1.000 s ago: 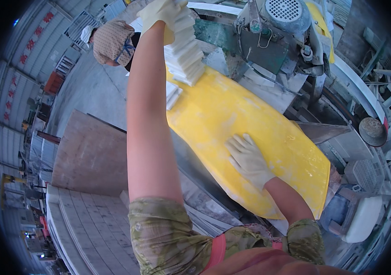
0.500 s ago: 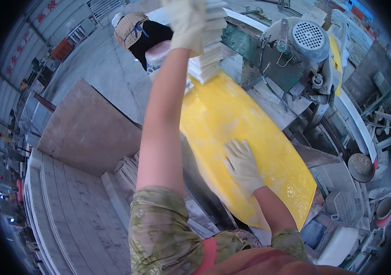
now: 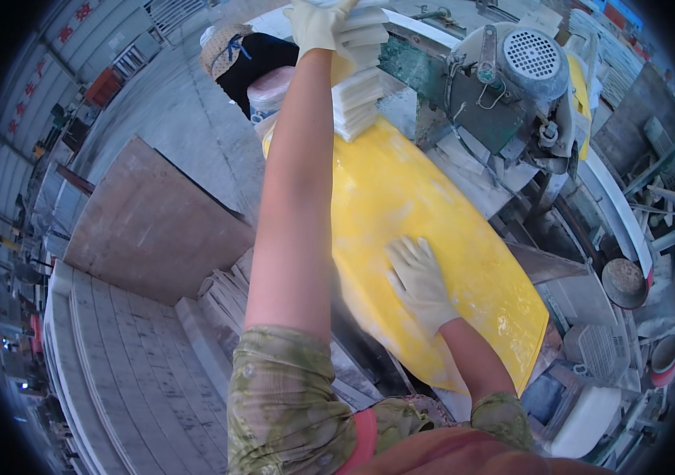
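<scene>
Fingers of the left hand (image 3: 318,32) are stretching beside a white stack (image 3: 357,99), but nobody can tell if they are gripping. The stack is sitting far up a yellow sheet (image 3: 440,206); the right hand (image 3: 420,285) is lying flat mid-sheet, fingers loose.

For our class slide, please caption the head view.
Left hand at the white stack, right hand resting on the yellow sheet.

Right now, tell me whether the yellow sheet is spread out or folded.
Spread out: the yellow sheet lies broad and mostly smooth, the right hand resting palm-down on it and the white stack at its far end.
</scene>
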Action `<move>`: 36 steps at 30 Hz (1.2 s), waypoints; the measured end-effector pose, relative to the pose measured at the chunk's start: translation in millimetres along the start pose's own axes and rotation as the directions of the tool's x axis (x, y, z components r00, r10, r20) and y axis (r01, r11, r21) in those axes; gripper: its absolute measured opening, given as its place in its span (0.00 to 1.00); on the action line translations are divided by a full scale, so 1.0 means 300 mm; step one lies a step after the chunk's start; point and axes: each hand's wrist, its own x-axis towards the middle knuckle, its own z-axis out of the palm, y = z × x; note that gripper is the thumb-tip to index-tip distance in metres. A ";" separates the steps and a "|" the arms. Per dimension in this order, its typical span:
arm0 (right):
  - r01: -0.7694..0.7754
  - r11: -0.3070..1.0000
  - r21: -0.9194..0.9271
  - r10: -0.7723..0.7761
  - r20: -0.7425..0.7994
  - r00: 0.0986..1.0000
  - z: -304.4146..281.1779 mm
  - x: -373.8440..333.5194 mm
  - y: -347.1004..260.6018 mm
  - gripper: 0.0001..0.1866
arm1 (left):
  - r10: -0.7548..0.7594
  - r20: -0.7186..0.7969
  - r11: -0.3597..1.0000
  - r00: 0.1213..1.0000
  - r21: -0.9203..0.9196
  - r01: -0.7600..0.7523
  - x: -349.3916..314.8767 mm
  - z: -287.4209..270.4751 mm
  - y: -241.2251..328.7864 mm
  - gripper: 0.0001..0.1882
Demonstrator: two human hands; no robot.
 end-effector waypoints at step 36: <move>-0.107 0.994 -0.015 0.106 -0.040 0.994 0.107 -0.043 0.030 0.26 | 0.283 0.703 0.836 0.652 0.153 -0.527 -1.305 -0.171 -0.084 0.15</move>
